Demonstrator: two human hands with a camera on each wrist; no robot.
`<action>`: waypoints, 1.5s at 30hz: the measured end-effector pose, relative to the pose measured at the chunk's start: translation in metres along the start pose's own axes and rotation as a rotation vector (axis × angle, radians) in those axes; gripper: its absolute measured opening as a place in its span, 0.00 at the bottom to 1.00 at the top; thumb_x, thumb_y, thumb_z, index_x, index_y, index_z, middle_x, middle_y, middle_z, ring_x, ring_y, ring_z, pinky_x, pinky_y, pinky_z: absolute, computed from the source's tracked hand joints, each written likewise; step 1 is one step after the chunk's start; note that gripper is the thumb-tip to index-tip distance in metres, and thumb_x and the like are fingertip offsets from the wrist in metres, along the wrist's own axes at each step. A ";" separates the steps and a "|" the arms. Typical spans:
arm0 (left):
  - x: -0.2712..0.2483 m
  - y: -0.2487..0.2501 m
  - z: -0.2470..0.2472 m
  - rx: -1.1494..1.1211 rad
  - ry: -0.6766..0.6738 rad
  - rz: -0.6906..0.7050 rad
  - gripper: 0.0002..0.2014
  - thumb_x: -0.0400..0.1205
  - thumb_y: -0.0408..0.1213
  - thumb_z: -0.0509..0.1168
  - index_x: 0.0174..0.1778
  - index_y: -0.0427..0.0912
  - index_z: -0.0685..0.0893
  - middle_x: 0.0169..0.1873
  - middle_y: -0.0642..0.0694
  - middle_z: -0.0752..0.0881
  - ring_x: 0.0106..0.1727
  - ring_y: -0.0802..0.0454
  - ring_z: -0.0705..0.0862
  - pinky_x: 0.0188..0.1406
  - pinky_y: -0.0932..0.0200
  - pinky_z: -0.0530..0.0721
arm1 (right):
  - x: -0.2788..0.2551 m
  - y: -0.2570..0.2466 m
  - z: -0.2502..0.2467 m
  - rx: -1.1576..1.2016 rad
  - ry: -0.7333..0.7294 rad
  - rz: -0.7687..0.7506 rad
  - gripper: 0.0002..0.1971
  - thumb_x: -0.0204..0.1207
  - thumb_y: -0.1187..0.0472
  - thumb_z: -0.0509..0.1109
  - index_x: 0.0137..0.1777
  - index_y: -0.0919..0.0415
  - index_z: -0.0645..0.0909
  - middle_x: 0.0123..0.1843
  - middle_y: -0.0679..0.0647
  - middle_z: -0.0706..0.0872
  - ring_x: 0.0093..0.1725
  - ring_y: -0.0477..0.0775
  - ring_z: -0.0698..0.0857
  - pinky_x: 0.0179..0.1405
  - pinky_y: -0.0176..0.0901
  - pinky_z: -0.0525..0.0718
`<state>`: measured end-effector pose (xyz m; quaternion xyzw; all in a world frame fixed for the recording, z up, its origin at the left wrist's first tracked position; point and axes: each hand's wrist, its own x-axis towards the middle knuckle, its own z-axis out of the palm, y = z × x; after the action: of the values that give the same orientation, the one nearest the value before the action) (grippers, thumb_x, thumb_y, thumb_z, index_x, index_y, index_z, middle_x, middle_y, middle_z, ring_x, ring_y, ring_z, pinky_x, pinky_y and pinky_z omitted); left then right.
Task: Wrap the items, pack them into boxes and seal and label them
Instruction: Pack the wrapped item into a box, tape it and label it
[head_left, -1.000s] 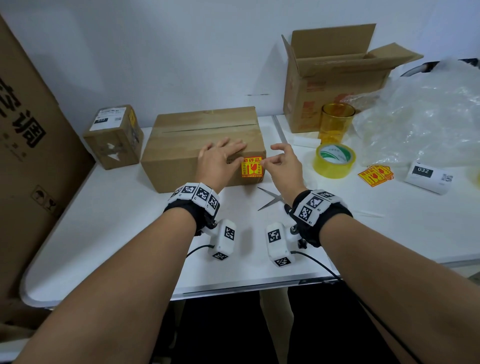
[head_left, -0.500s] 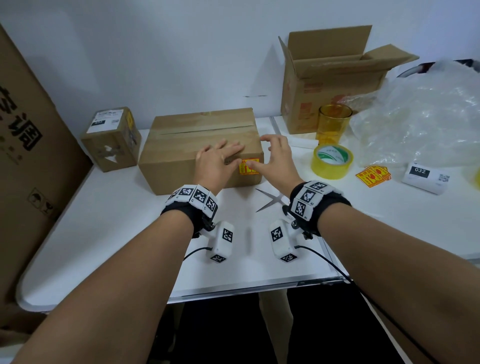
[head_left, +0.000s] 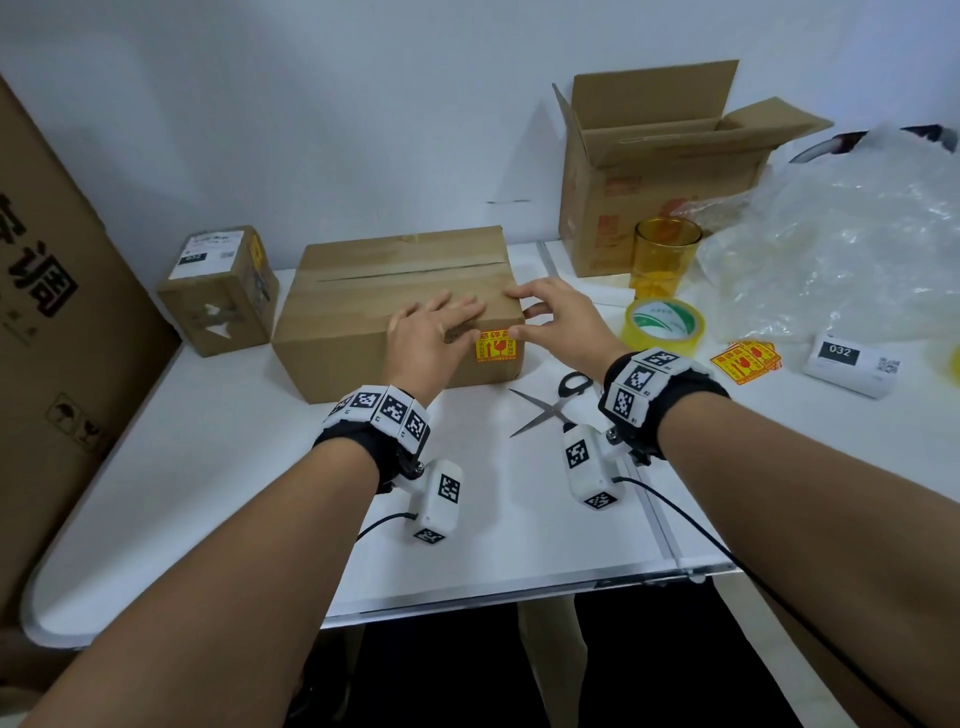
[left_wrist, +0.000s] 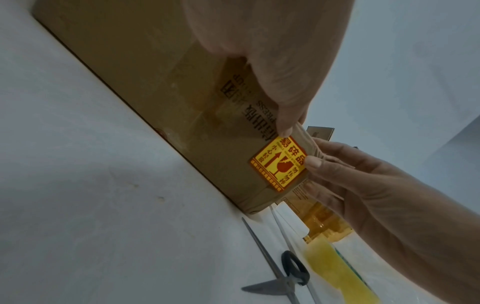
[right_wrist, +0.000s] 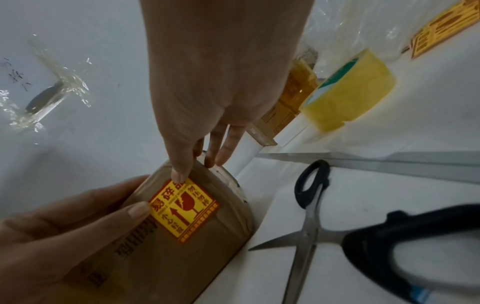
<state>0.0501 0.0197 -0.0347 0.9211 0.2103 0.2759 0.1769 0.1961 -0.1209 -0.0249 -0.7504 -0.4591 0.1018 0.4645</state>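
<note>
A sealed brown cardboard box (head_left: 395, 280) lies on the white table (head_left: 208, 493). A yellow and red fragile sticker (head_left: 496, 347) is stuck on its front face near the right corner. My left hand (head_left: 447, 322) lies flat on the box's top front edge, and its thumb (left_wrist: 284, 129) touches the upper corner of the sticker (left_wrist: 279, 164). My right hand (head_left: 519, 313) arches over the top right corner. Its thumb (right_wrist: 179, 172) presses the edge of the sticker (right_wrist: 183, 209), while its other fingers reach past the box's right end.
Open scissors (head_left: 550, 405) lie just right of the box. Further right are a yellow tape roll (head_left: 662, 327), an amber glass (head_left: 665, 254), an open carton (head_left: 660, 171), crumpled plastic wrap (head_left: 841, 249), spare stickers (head_left: 745, 358) and a white label printer (head_left: 852, 364). A small sealed box (head_left: 218, 291) and a big carton (head_left: 52, 338) stand left.
My right hand has moved from the sticker's right edge up over the box's top right corner, passing over the sticker on the way. The left hand stays on the box.
</note>
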 end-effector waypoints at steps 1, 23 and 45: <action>0.000 0.000 0.000 -0.003 0.001 0.001 0.19 0.82 0.45 0.69 0.70 0.60 0.82 0.72 0.60 0.79 0.79 0.59 0.69 0.80 0.50 0.57 | 0.000 -0.001 0.002 -0.005 0.008 -0.002 0.24 0.72 0.59 0.80 0.68 0.54 0.81 0.65 0.51 0.77 0.58 0.50 0.84 0.61 0.46 0.84; -0.003 0.016 -0.004 0.270 -0.030 0.051 0.23 0.75 0.62 0.69 0.62 0.57 0.78 0.64 0.58 0.79 0.67 0.49 0.74 0.65 0.46 0.65 | -0.012 0.015 0.028 -0.164 0.022 0.028 0.40 0.69 0.70 0.75 0.76 0.43 0.63 0.53 0.57 0.79 0.49 0.50 0.81 0.46 0.37 0.77; 0.021 0.017 -0.012 0.707 -0.267 0.249 0.43 0.73 0.64 0.70 0.80 0.55 0.60 0.71 0.53 0.70 0.69 0.46 0.69 0.57 0.44 0.70 | -0.011 0.010 0.029 -0.224 0.026 0.072 0.34 0.73 0.65 0.73 0.75 0.42 0.63 0.51 0.57 0.79 0.45 0.57 0.83 0.50 0.59 0.85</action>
<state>0.0639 0.0182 -0.0089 0.9714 0.1543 0.0837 -0.1602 0.1790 -0.1139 -0.0521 -0.8148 -0.4343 0.0566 0.3799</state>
